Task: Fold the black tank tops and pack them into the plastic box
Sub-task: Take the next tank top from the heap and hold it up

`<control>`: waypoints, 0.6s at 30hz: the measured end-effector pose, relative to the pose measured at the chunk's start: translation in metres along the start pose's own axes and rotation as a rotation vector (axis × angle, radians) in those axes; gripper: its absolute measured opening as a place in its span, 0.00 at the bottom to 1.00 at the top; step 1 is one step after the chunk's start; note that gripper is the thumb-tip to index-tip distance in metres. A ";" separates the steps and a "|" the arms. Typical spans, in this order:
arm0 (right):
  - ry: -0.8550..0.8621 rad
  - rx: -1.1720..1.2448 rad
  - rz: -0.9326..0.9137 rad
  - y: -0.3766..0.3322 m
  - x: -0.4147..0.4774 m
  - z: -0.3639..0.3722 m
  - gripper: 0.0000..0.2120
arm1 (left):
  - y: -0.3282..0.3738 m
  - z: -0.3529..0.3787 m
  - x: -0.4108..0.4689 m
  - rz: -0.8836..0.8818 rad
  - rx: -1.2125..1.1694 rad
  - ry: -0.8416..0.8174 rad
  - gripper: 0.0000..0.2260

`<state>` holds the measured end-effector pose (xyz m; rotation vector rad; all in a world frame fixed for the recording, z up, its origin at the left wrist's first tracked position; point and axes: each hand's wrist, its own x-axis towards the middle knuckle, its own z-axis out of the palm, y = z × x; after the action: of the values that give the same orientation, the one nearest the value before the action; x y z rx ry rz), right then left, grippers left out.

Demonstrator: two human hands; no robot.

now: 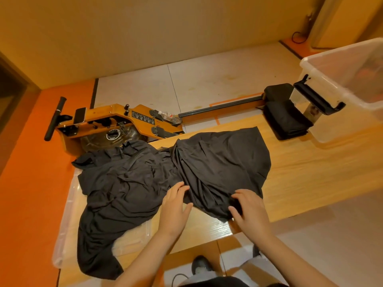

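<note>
A black tank top lies spread and wrinkled on the wooden table. My left hand rests flat with straight fingers on its near left edge. My right hand pinches the fabric at its near right corner with curled fingers. A heap of more black tank tops lies to the left, hanging over a clear plastic lid. A folded black stack sits at the far right beside the clear plastic box.
An orange wooden rowing machine stands on the floor behind the table, its rail reaching right toward the box. My shoe shows below the table's near edge. The left floor is orange.
</note>
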<state>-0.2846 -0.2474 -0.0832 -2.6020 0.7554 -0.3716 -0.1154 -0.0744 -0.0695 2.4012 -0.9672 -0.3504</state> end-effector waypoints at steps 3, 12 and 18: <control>-0.151 -0.104 -0.076 -0.025 0.012 0.021 0.21 | -0.002 -0.002 0.020 -0.061 0.162 -0.122 0.32; -0.165 0.426 0.092 -0.037 0.021 -0.014 0.03 | -0.016 -0.008 0.019 -0.112 0.078 -0.123 0.06; -0.246 0.694 0.272 -0.003 0.008 -0.032 0.09 | -0.013 -0.008 -0.018 -0.328 -0.360 0.074 0.09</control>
<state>-0.2882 -0.2595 -0.0526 -1.8271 0.7197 -0.1792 -0.1177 -0.0513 -0.0689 2.2130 -0.4291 -0.5028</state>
